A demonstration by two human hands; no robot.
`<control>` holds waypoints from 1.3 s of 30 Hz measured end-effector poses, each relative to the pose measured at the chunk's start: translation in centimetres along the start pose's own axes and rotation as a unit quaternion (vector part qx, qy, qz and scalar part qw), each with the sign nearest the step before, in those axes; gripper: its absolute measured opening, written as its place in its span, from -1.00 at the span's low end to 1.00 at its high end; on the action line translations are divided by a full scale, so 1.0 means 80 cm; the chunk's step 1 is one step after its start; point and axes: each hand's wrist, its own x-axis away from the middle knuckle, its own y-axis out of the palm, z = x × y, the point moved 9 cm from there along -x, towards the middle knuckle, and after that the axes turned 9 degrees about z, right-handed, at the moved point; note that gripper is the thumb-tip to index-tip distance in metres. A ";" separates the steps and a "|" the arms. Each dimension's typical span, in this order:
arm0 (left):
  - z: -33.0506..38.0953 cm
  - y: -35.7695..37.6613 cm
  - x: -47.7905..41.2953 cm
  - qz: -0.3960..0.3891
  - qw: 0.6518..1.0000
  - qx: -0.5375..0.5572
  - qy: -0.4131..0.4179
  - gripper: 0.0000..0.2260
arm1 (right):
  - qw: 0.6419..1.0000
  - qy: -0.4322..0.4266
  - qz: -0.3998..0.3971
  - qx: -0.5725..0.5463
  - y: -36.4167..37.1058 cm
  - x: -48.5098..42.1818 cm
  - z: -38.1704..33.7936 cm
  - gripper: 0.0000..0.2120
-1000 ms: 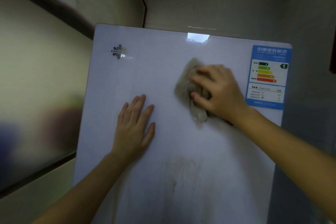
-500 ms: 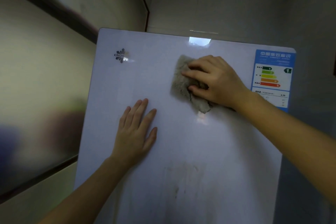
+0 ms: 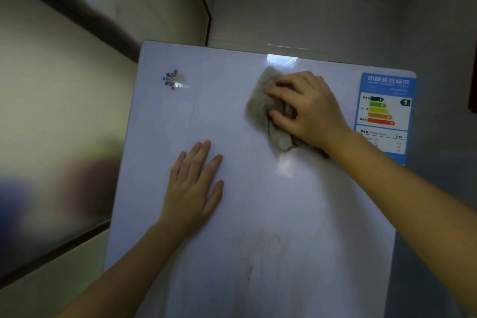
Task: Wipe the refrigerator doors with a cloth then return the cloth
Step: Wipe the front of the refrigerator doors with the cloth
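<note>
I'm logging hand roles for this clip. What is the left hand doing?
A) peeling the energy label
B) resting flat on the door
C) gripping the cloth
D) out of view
B: the left hand lies flat, fingers straight, on the refrigerator door; the right hand grips the cloth.

Looks like a home, prob. the kitchen area. Main sign: a white fridge (image 3: 284, 214) w/ a glossy door, brand logo (image 3: 173, 79) top left and a blue Chinese energy label (image 3: 384, 111) top right, i.e. a household appliance. It sits in a tight nook btw. plain pale walls (image 3: 309, 15). At left, a frosted glass panel (image 3: 51, 124) in a dark frame (image 3: 51, 255). Dim indoor light.
</note>
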 end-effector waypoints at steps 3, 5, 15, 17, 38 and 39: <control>0.000 0.000 0.000 0.000 1.000 -0.003 0.001 -0.53 | 0.986 0.154 0.068 0.010 -0.011 0.001 0.031 -0.59; 0.000 -0.001 0.000 0.001 1.000 -0.007 0.005 -0.53 | 0.984 0.166 0.060 0.009 -0.005 0.007 0.019 -0.59; 0.003 -0.004 0.001 0.002 1.000 -0.003 -0.001 -0.54 | 0.967 -0.199 -0.139 -0.078 -0.002 0.174 -0.136 -0.67; 0.003 -0.005 0.000 0.002 1.000 -0.003 -0.001 -0.54 | 0.975 -0.169 -0.131 -0.060 -0.021 0.190 -0.116 -0.67; 0.005 -0.007 0.000 -0.012 1.000 0.014 -0.008 -0.53 | 0.994 0.070 -0.081 0.033 -0.096 0.285 -0.050 -0.53; 0.005 -0.007 0.000 -0.012 1.000 0.012 -0.007 -0.53 | 0.990 0.122 -0.054 0.048 -0.106 0.270 -0.027 -0.52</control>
